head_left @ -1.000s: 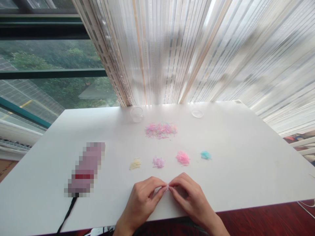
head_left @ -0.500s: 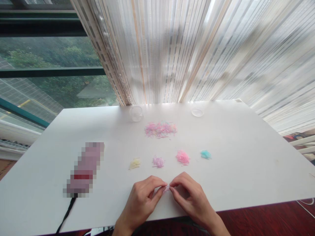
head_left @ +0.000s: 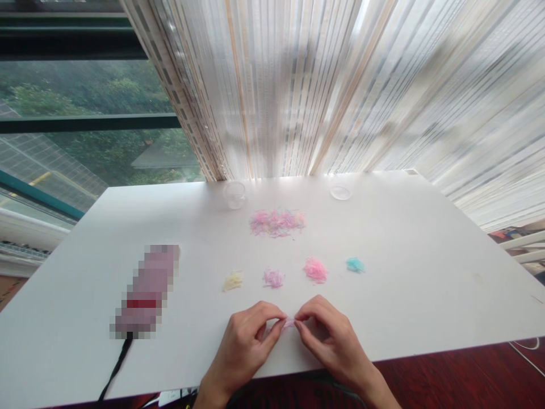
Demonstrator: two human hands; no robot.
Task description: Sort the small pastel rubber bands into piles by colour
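My left hand (head_left: 253, 335) and my right hand (head_left: 330, 332) face each other low over the near part of the white table, thumb and forefinger pinched on each. A few thin pinkish-purple strands (head_left: 290, 322) show in the narrow gap between the fingertips, and both pinches close on their ends. Beyond the hands, small heaps lie in a row: a pale yellow heap (head_left: 233, 281), a lilac heap (head_left: 273, 278), a bright pink heap (head_left: 315, 270) and a turquoise heap (head_left: 355, 265). Farther back is a larger mixed-colour pile (head_left: 276, 222) of the same thin strands.
At the back edge of the white table (head_left: 426, 272) stand a clear round tub (head_left: 235, 196) and a clear lid (head_left: 341, 193). A pixelated pinkish object (head_left: 149, 289) with a black strap (head_left: 116, 369) lies left. A striped curtain (head_left: 281, 85) hangs behind.
The gap between my fingertips has widened slightly, showing more of the strands. The heaps have stayed put; the view has shifted a little.
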